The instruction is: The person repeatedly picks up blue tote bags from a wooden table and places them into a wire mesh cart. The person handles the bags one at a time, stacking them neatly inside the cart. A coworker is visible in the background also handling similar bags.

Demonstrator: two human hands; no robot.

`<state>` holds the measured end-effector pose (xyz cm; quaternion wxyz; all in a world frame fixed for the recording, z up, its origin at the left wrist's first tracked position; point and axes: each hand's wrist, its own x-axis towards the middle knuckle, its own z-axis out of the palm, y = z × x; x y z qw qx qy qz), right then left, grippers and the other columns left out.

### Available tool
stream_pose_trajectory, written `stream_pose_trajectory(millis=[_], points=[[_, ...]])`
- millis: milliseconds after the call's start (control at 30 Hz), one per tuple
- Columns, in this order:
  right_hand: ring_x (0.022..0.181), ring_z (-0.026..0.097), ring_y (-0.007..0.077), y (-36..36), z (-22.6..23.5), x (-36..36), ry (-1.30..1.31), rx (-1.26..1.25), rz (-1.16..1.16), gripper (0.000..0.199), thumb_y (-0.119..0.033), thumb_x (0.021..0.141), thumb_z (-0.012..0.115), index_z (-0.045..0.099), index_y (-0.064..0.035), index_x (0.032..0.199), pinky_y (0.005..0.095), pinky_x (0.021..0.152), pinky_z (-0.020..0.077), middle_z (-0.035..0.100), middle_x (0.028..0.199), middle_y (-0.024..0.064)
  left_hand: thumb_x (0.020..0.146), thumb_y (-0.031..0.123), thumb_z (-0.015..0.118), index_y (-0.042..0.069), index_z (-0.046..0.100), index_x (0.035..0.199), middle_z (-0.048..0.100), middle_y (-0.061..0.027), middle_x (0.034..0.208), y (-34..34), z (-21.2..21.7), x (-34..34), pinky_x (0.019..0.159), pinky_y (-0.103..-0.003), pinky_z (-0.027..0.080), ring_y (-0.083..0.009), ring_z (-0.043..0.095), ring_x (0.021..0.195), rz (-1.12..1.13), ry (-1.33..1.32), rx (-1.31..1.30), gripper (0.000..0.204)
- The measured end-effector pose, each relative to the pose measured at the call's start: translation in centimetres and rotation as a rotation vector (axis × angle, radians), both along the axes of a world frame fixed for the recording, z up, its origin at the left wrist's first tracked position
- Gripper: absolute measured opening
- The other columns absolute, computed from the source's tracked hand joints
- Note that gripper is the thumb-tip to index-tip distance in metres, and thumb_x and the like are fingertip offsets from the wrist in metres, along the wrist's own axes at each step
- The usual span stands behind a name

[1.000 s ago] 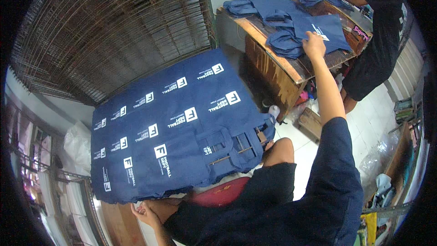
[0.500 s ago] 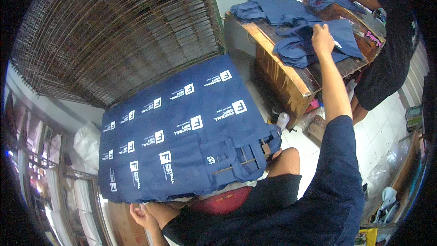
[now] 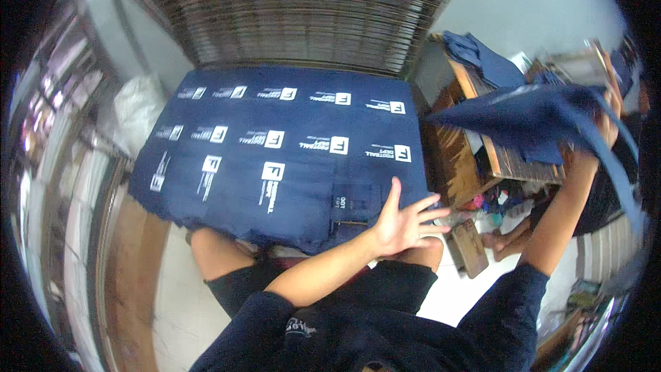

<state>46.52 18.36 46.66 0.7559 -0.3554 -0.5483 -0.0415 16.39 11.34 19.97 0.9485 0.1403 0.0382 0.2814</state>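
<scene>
One blue cloth (image 3: 544, 120), lying on the wooden desk (image 3: 475, 158) a second ago, is now lifted above it in the closed right grip (image 3: 606, 120), while the left grip (image 3: 406, 224) is spread open over the printed stack (image 3: 289, 158).

The right hand (image 3: 606, 120) is mostly hidden behind the motion-blurred navy garment (image 3: 537, 120) it lifts

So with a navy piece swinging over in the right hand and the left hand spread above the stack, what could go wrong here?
1. The navy piece hangs loosely from the right hand; it may land creased or askew on the stack of printed navy pieces.
2. The left hand hovers by the stack's near edge and could drag the top layers out of line.
3. The trailing cloth could snag the cluttered wooden table.
</scene>
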Motion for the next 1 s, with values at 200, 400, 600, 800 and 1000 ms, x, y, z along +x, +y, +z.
stream_pose_trajectory(millis=[200,400,600,800,1000], points=[[0.104,0.052,0.0206,-6.2,-4.4,-5.5,0.044,-0.374,0.372,0.035,-0.027,0.095,0.044,0.048,-0.0045,0.121,0.0316,0.091,0.0416,0.050,0.118,0.0113,0.081,0.074,0.034,0.007,0.033,0.138,0.043,-0.0144,0.137,-0.3,4.0,-4.8,0.100,-0.050,0.035,-0.0318,0.043,0.123,0.327,-0.221,0.014,0.088],[0.123,0.042,0.0249,-6.1,-12.0,-10.2,0.441,-0.523,0.835,0.053,-0.041,0.097,0.033,0.037,-0.0056,0.137,0.0353,0.104,0.0312,0.039,0.139,0.0148,0.092,0.046,0.049,0.007,0.044,0.126,0.051,-0.0095,0.126,-0.8,1.2,-10.1,0.096,-0.041,0.040,-0.0233,0.050,0.116,0.929,0.106,-0.073,0.052],[0.102,0.056,0.0454,-10.0,-26.3,-7.1,0.869,-0.569,1.301,0.086,-0.077,0.076,0.040,0.043,-0.0107,0.131,0.0554,0.070,0.0543,0.045,0.127,0.0278,0.094,0.045,0.044,0.004,0.035,0.132,0.044,-0.0112,0.131,-1.5,-0.2,-13.0,0.097,-0.041,0.040,-0.0237,0.048,0.117,1.120,0.275,0.130,0.057],[0.066,0.056,0.0170,-5.7,-32.8,-7.4,0.587,-1.092,0.594,0.014,-0.007,0.086,0.056,0.054,-0.0057,0.100,0.0295,0.063,0.0497,0.059,0.079,0.0060,0.092,0.032,0.053,0.000,0.044,0.122,0.056,-0.0090,0.111,-5.1,-10.9,-14.6,0.081,-0.036,0.047,-0.0186,0.056,0.094,1.238,0.829,0.057,0.045],[0.065,0.057,0.0149,-5.9,-37.1,-5.7,0.590,-1.084,0.428,0.010,-0.006,0.085,0.057,0.056,-0.0077,0.095,0.0284,0.063,0.0484,0.061,0.080,0.0054,0.084,0.002,0.059,0.001,0.044,0.123,0.058,-0.0055,0.091,-8.0,-12.6,-16.5,0.048,-0.022,0.046,-0.0079,0.053,0.065,1.290,1.042,0.023,0.042]])
